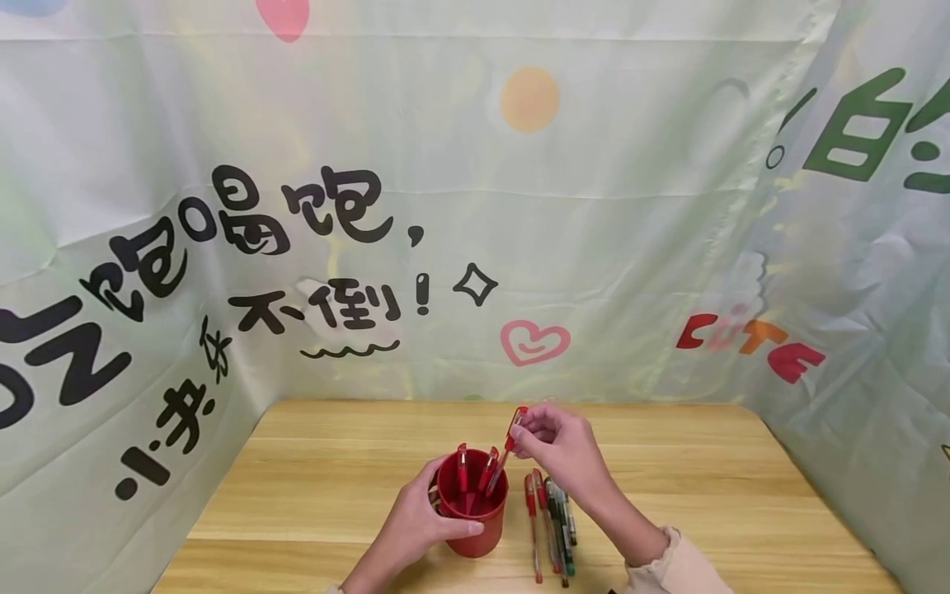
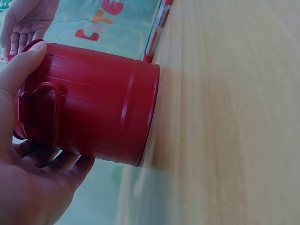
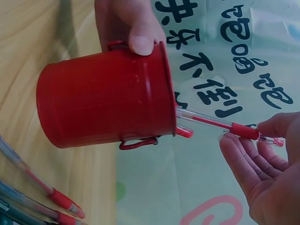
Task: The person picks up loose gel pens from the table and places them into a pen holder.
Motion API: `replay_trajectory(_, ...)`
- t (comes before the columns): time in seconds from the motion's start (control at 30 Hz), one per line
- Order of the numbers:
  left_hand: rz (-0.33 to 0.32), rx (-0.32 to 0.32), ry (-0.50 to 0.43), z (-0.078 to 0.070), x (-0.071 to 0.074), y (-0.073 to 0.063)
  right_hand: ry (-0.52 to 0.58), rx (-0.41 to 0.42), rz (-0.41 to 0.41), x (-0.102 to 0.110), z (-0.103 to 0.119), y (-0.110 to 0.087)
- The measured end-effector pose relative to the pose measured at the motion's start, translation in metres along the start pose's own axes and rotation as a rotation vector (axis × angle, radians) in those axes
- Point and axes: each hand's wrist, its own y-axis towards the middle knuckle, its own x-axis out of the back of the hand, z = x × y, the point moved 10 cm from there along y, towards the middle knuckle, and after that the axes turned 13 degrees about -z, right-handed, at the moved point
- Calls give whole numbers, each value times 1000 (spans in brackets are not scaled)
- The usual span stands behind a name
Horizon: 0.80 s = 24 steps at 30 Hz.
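Two hands, both mine, are working around one container. My left hand [image 1: 414,513] is clasping the red pail [image 1: 478,541], thumb pressing near the rim, fingers curling round the wall; the pail is standing on the table [image 1: 319,462]. My right hand [image 1: 570,452] is pinching a red pen [image 1: 510,439] by its upper end, and that pen is slanting with its other end inside the pail's mouth. Two more pens [image 1: 463,470] are resting inside. Just right of the pail, several loose pens [image 1: 533,516], red and dark, are lying close together.

Findings on risk: I am judging the fingertip pinch the weak point, since I am holding only the upper end; a slip would probably let the pen swivel or drop askew. If its barrel is catching the two inside, it could jam. Slackening my left hand while the pen is pressing sideways could tip the pail. A low swing of my right wrist could scatter the loose pens.
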Motion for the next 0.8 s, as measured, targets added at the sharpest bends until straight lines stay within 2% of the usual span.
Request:
replay_trajectory(0.43,-5,-12,12,-1,1,0,-86,23,53,-15,-23,-7)
replay_trajectory(0.8,-3,-28,10,-2,0,-1,-212,72,43,-18,-37,-12)
